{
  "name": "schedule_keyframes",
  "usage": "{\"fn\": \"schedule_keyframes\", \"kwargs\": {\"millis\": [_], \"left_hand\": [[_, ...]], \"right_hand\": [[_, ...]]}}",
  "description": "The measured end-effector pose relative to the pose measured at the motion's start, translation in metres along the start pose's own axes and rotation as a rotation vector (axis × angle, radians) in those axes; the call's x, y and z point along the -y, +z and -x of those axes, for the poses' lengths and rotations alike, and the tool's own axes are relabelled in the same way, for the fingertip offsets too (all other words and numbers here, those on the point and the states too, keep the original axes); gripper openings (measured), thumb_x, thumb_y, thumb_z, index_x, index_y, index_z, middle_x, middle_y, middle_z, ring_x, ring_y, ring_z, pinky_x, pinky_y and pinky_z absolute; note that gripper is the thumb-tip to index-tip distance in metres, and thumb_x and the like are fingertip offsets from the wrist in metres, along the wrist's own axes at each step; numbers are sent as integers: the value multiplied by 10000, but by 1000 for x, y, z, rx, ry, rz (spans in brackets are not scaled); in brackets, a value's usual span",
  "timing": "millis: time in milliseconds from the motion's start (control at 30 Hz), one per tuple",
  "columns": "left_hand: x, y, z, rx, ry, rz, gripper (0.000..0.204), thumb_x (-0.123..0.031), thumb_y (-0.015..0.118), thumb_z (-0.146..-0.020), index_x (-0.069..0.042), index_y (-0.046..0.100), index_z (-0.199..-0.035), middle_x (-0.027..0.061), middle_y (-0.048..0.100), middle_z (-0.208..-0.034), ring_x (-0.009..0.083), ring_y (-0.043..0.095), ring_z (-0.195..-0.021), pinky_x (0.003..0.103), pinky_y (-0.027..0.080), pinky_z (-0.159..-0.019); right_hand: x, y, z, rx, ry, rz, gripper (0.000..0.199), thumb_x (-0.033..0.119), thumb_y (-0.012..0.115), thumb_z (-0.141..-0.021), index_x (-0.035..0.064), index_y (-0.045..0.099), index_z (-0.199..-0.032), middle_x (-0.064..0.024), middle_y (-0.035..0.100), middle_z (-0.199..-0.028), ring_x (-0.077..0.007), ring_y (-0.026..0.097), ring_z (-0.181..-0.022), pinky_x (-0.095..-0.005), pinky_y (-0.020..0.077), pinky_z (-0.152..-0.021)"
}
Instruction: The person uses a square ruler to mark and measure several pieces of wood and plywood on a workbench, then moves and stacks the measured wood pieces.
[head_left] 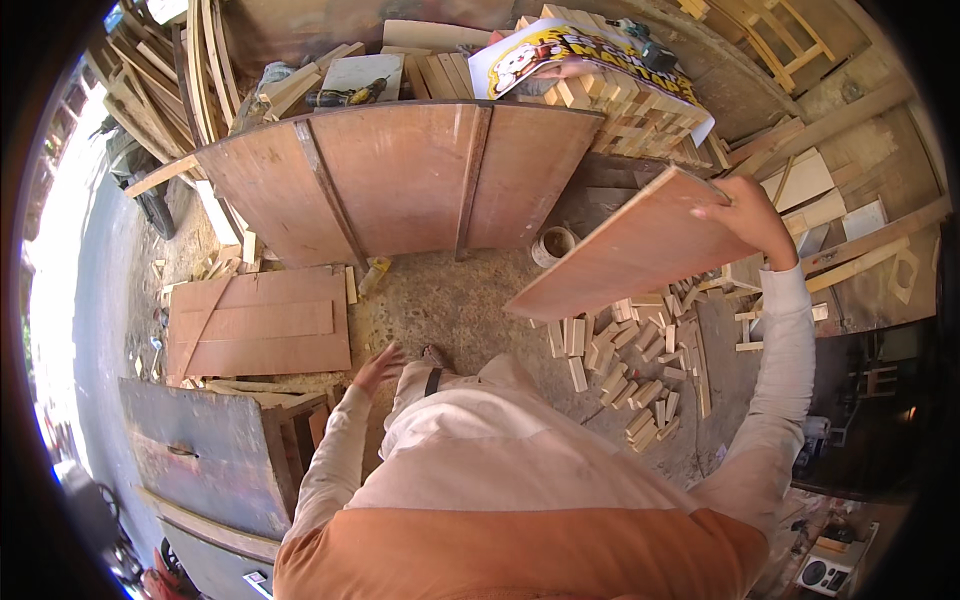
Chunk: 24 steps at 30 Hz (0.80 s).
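Right hand (745, 212) holds one board (630, 242) — two battens (472, 183) cross one panel (395, 180).

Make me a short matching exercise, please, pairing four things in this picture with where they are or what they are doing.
Column one
1. Right hand
2. Left hand
3. Small wooden blocks
4. Printed banner

Column two
A. Scattered over the floor
B. Holding nothing, beside the person's leg
C. Draped over stacked timber
D. Gripping a flat wooden panel by its edge

Right pairs: 1-D, 2-B, 3-A, 4-C
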<state>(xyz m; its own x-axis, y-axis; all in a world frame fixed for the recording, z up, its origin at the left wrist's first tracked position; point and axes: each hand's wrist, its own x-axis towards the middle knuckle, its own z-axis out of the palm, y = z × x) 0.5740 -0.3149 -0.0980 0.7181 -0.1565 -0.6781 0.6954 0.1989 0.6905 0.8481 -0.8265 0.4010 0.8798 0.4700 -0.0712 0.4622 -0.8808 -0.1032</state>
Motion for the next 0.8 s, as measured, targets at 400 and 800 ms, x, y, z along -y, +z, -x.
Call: {"fn": "schedule_keyframes", "kwargs": {"millis": [400, 800], "left_hand": [[61, -130, -42, -436, -363, -91, 775, -726, 615, -863, -127, 630, -1354, 111, 664, -1208, 282, 643, -1089, 467, 493, -928], [14, -29, -172, -482, -311, -25, 708, -668, 606, -901, -142, 626, -1375, 144, 603, -1403, 348, 628, -1206, 545, 477, -992]], "right_hand": [[-206, -6, -91, 113, 338, 78, 392, 154, 848, -686, -65, 670, -958, -236, 678, -892, -327, 673, -857, -420, 492, -755], [-450, 80, -254, 86, 259, -17, 338, -54, 756, -612, -58, 715, -948, -233, 725, -960, -341, 701, -912, -410, 531, -810]]}}
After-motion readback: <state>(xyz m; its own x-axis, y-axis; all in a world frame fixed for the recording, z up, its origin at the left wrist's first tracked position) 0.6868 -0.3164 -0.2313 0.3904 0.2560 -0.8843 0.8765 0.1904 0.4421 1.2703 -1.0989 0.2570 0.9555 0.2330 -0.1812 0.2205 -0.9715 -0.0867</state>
